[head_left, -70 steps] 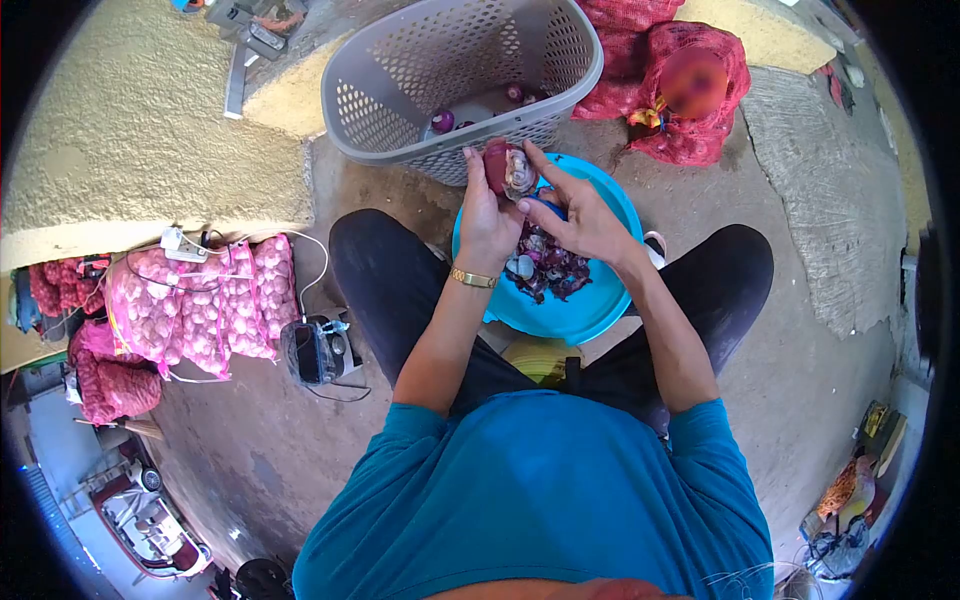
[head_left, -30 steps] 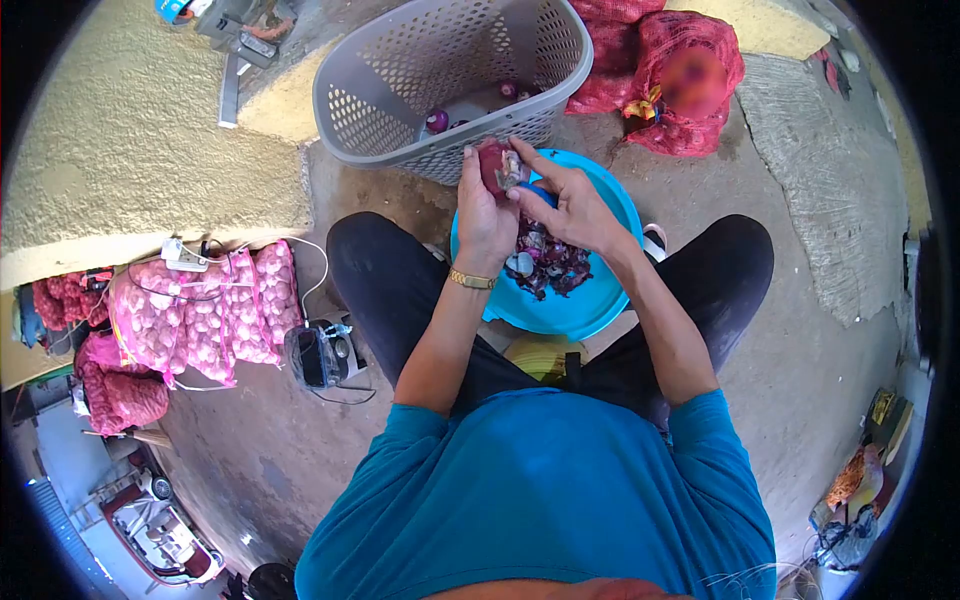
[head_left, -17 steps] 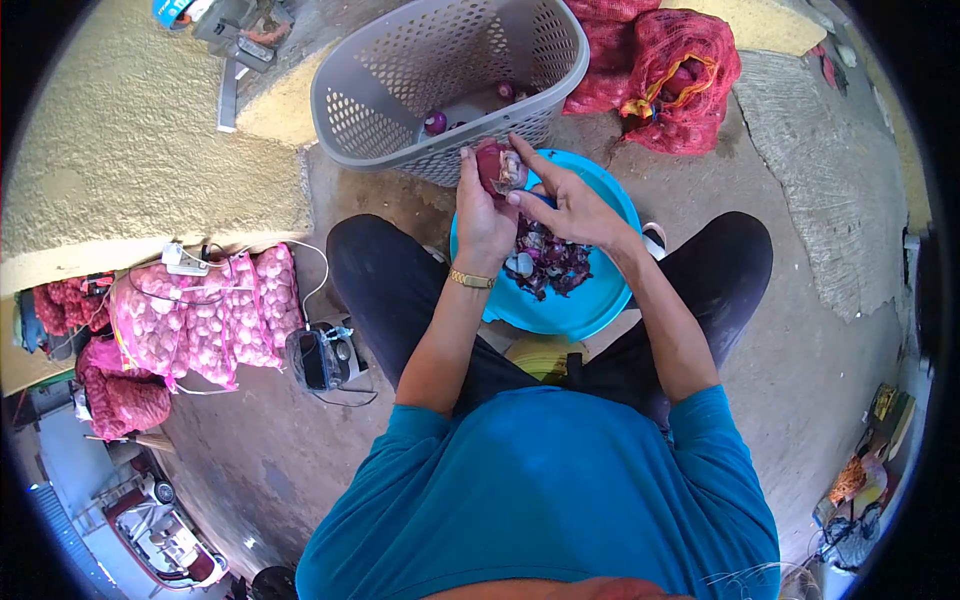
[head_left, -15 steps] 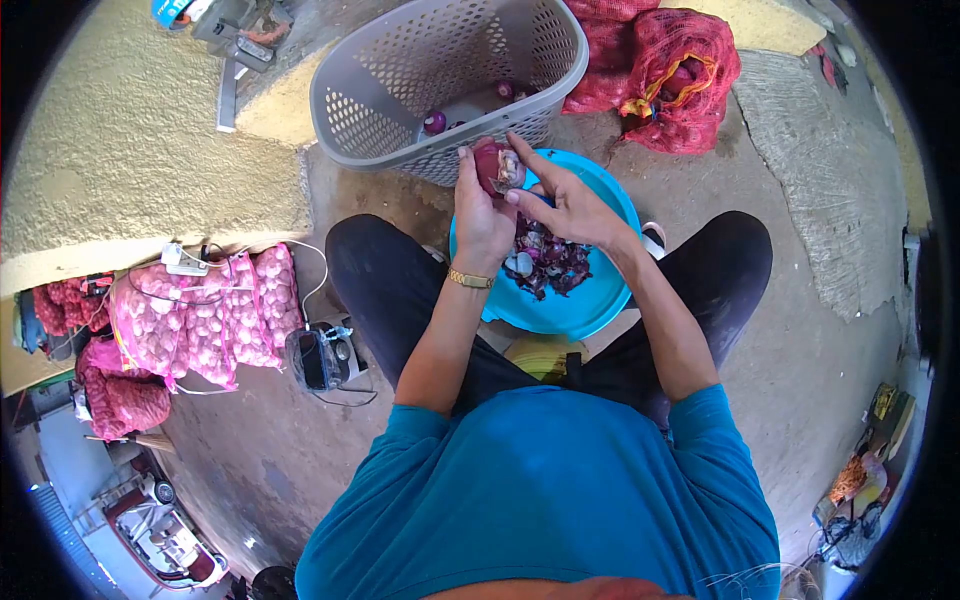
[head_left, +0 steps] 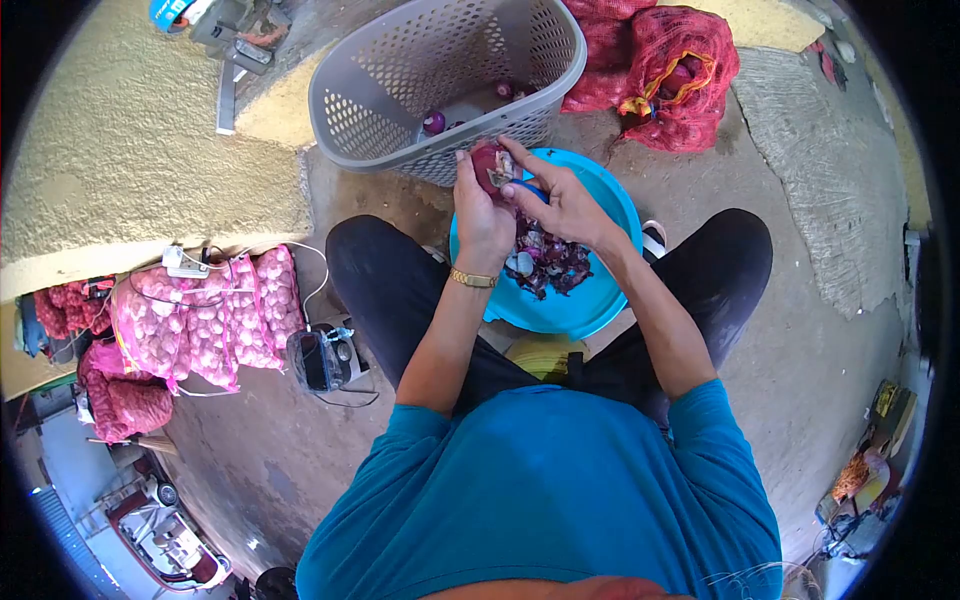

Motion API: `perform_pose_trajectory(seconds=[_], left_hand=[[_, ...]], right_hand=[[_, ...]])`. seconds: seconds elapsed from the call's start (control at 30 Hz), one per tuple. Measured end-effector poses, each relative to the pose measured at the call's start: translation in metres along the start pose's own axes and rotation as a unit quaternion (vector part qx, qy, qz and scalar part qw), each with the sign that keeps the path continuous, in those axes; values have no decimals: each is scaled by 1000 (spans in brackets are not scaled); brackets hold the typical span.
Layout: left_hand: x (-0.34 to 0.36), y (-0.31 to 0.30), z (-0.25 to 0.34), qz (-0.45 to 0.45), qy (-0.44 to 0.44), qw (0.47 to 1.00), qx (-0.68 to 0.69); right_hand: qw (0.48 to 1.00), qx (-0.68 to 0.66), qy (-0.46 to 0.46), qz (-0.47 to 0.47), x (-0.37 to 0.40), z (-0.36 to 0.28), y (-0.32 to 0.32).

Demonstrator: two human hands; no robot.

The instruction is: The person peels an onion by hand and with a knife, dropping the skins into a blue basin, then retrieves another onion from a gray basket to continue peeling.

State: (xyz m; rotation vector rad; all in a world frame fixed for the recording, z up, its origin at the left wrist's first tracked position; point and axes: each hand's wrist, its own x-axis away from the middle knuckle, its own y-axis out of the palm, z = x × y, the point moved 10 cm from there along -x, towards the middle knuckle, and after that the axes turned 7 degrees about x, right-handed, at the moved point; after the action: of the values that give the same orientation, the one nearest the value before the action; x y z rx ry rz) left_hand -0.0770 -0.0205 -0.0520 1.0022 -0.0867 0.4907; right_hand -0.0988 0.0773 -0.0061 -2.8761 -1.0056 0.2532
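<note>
A red onion with papery, partly loose skin sits in my left hand, its fingers and thumb wrapped round the side. My right hand grips a small blue-handled knife and works against the onion's root end. Its blade is mostly hidden by the fingers and the onion. Below both hands is a turquoise basin, with a heap of dark purple onion skins in it.
A grey perforated laundry basket holding several peeled onions stands ahead. Red mesh sacks are to its right. At left lie pink net bags of garlic, a power strip with cords, and a small black device.
My right thumb and fingers have shifted on the onion, and more of the blue handle shows between them. The left hand still holds the onion in about the same place.
</note>
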Motion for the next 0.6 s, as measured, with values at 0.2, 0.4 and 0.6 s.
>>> perform_pose_trajectory(seconds=[0.2,0.4,0.6], left_hand=[[-3,-8,1,-18,-15,999,-22],[-5,-5,4,-24,1,999,-45],[-4,-6,1,-25,-11,999,-32]], right_hand=[[999,-2,17,-31,-2,-4,-3],[997,24,36,-67,1,2,3],[998,2,-8,-58,0,1,6]])
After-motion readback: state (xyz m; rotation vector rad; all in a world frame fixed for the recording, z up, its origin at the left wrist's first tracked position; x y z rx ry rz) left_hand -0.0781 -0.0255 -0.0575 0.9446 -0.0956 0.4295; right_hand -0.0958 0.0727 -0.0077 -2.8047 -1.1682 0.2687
